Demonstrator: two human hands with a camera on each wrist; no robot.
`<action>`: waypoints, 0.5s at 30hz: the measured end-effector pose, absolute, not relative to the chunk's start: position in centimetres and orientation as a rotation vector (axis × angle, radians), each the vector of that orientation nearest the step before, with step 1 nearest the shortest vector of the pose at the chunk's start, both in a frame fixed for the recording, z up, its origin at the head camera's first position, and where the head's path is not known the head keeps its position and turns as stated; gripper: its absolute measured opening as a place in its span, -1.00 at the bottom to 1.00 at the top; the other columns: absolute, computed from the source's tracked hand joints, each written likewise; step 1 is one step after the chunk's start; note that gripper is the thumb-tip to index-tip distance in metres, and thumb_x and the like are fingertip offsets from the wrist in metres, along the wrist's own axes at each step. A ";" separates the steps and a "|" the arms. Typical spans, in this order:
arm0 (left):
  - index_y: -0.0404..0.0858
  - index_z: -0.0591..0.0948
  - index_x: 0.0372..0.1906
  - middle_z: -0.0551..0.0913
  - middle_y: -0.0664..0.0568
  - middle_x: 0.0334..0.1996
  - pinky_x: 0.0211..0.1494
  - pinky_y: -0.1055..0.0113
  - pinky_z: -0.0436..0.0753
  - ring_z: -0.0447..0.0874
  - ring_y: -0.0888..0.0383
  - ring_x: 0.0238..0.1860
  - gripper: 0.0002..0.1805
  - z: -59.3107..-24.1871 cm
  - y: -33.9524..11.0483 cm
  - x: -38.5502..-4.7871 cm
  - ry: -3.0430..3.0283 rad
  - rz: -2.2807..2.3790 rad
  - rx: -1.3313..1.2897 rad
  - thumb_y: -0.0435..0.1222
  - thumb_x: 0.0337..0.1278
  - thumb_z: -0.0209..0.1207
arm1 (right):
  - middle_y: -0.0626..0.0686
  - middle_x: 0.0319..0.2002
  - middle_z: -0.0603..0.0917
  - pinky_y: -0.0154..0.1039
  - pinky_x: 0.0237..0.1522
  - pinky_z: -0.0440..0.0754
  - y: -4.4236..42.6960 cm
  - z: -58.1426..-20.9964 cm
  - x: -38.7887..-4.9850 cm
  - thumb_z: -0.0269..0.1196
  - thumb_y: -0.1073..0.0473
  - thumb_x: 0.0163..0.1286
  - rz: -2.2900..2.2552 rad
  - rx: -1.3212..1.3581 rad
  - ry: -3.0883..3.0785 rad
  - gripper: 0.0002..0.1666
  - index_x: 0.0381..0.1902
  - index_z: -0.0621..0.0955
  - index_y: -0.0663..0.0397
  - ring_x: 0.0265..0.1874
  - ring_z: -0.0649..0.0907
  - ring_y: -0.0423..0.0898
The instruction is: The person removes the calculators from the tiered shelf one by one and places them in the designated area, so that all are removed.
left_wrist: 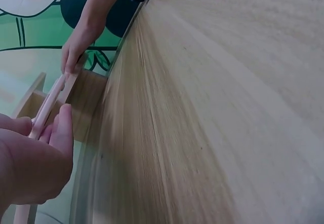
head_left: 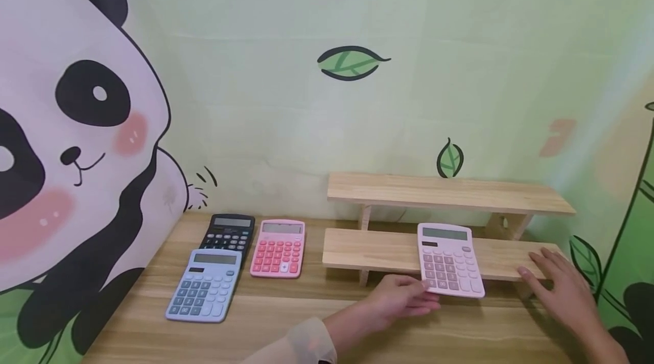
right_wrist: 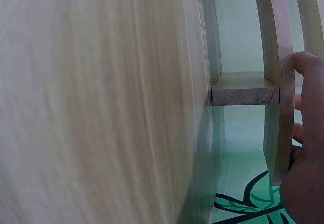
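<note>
My left hand (head_left: pixel 395 302) pinches the lower left corner of a pale pink calculator (head_left: pixel 448 259), thumb on its face and fingers beneath. The calculator overlaps the lower step of a wooden two-tier shelf (head_left: pixel 368 247), tilted with its near edge past the step's front. In the left wrist view the calculator (left_wrist: pixel 48 105) shows edge-on between thumb and fingers. My right hand (head_left: pixel 564 290) rests on the right end of the lower step, fingers spread on its top. The right wrist view shows the right hand (right_wrist: pixel 309 133) against that board (right_wrist: pixel 283 82).
Left on the wooden table (head_left: pixel 286 330) lie a blue calculator (head_left: pixel 204 284), a black calculator (head_left: pixel 230 230) partly under or behind it, and a bright pink calculator (head_left: pixel 278 247). The shelf's upper board (head_left: pixel 439 191) stands before a panda-printed backdrop (head_left: pixel 245 97).
</note>
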State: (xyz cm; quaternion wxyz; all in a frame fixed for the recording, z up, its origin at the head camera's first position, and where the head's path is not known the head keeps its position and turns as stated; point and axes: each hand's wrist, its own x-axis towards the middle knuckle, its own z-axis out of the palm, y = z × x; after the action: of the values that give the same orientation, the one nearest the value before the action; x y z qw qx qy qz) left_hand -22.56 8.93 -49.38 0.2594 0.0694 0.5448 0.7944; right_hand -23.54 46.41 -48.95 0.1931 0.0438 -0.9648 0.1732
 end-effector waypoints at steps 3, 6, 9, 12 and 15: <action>-0.49 0.65 0.03 0.78 -0.39 -0.09 0.11 0.06 0.81 0.84 -0.22 -0.02 -0.72 -49.4 9.3 -22.9 1.457 2.146 0.171 -0.29 0.54 0.22 | 0.62 0.43 0.29 0.70 0.25 0.14 46.4 -48.9 -23.5 0.19 -0.18 0.61 0.483 0.125 -2.706 -0.19 0.40 0.45 0.47 0.44 0.20 0.65; -0.50 0.64 0.08 0.78 -0.38 -0.09 0.11 0.08 0.81 0.83 -0.22 -0.01 -0.69 -49.4 9.9 -23.2 1.409 2.174 0.137 -0.28 0.56 0.20 | 0.63 0.43 0.29 0.70 0.25 0.14 46.4 -48.8 -23.5 0.19 -0.18 0.61 0.483 0.129 -2.708 -0.19 0.40 0.45 0.47 0.44 0.20 0.65; -0.51 0.64 0.12 0.78 -0.38 -0.08 0.13 0.08 0.80 0.82 -0.23 0.02 -0.68 -49.4 10.7 -23.5 1.363 2.220 0.096 -0.30 0.56 0.18 | 0.63 0.43 0.29 0.71 0.24 0.13 46.4 -48.8 -23.5 0.18 -0.18 0.62 0.492 0.132 -2.712 -0.19 0.40 0.44 0.47 0.44 0.19 0.65; -0.49 0.65 0.11 0.79 -0.35 -0.10 0.11 0.09 0.81 0.82 -0.23 0.01 -0.71 -49.4 11.5 -23.6 1.337 2.263 0.038 -0.32 0.55 0.19 | 0.63 0.43 0.29 0.71 0.24 0.13 46.4 -48.8 -23.4 0.19 -0.17 0.62 0.496 0.140 -2.706 -0.20 0.40 0.45 0.47 0.44 0.20 0.66; -0.45 0.67 0.08 0.80 -0.31 -0.11 0.08 0.12 0.82 0.83 -0.20 0.00 -0.72 -49.3 12.0 -23.6 1.320 2.289 -0.026 -0.30 0.52 0.22 | 0.63 0.42 0.30 0.71 0.24 0.14 46.4 -48.9 -23.4 0.19 -0.16 0.62 0.494 0.148 -2.696 -0.21 0.40 0.45 0.47 0.43 0.20 0.66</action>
State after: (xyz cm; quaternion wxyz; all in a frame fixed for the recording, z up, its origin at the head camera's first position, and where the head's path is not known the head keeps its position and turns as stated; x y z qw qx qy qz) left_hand -23.61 12.02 -49.27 0.2471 -0.0095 0.4840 0.8394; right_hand -23.40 46.45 -48.90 0.1973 0.0528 -0.9629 0.1765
